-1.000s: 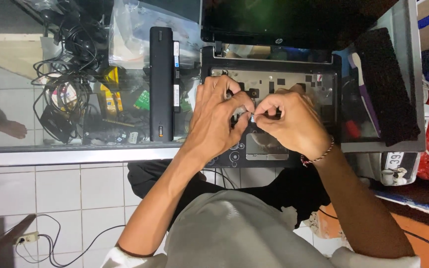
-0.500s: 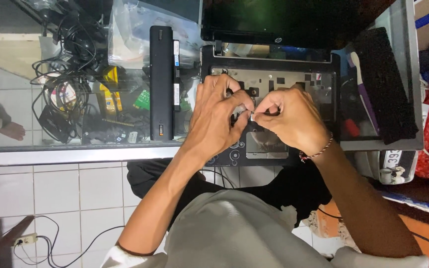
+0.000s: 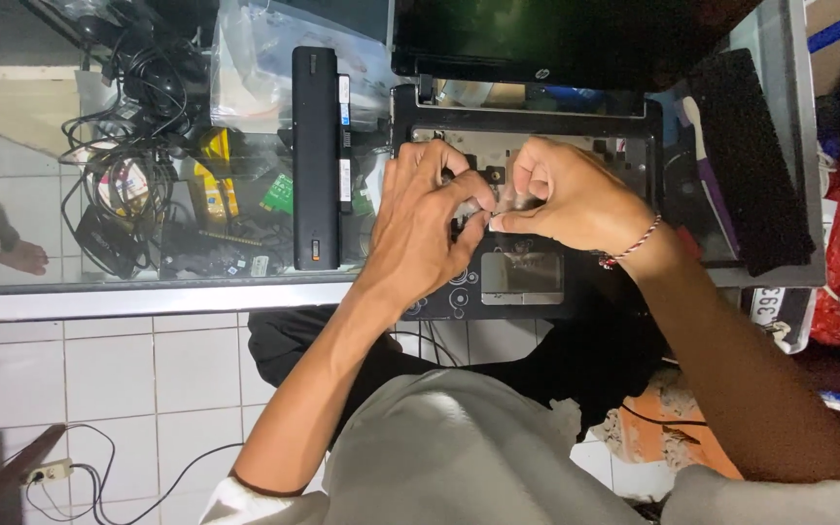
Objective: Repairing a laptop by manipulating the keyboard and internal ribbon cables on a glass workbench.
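Pinching together over the opened laptop base, the left hand and right hand meet fingertip to fingertip on something too small to make out, just beyond the silver touchpad. Left of the laptop lies a long black battery pack with white label strips along its right edge. Farther left, yellow and green packets show among tangled black cables under the glass counter.

Soft, even indoor light falls from above, bright on the white floor tiles and on both forearms. The laptop screen at the counter's far edge sinks into near-black. The glass counter shows pale reflections. Focus is fair; fingertips look slightly smeared.
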